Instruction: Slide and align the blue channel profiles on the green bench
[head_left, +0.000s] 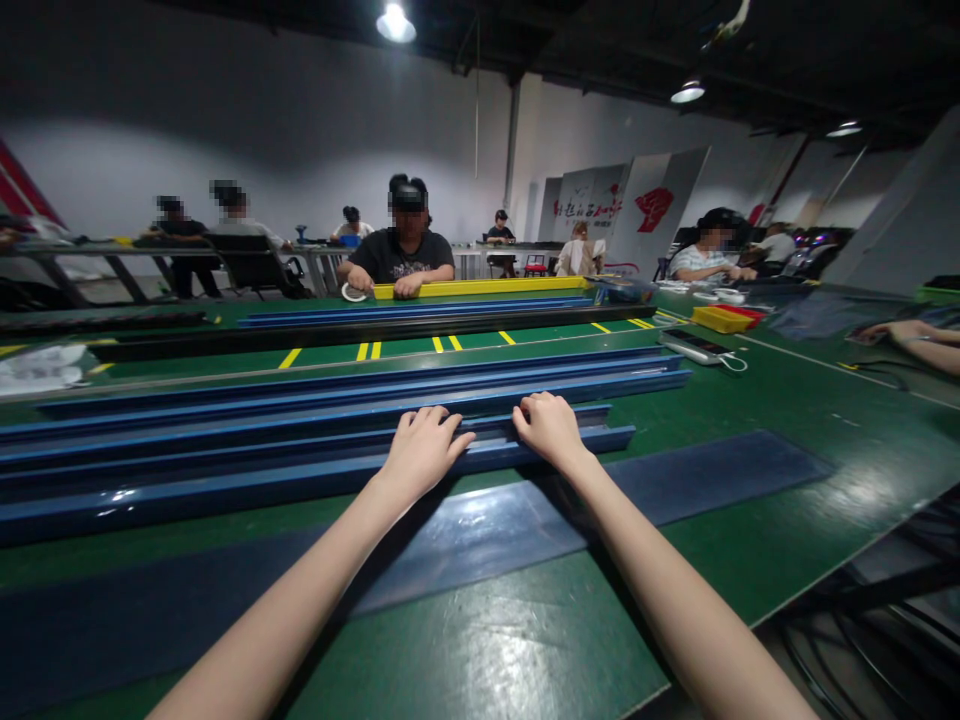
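Two long blue plastic channels lie side by side across the green table. My left hand is on the near blue channel, its fingers bent over the channel and its thumb toward the front wall. A short way to the right, my right hand grips the same channel close to its right end, with the fingers curled. The fingertips of both hands are partly hidden. Just behind it is the far blue channel. A flat, see-through bluish strip lies in front, under my forearms.
Across the green table, a person in a dark shirt handles a yellow channel. A white device with a cable and yellow and red trays are at the right. Another person's hand shows at the right edge.
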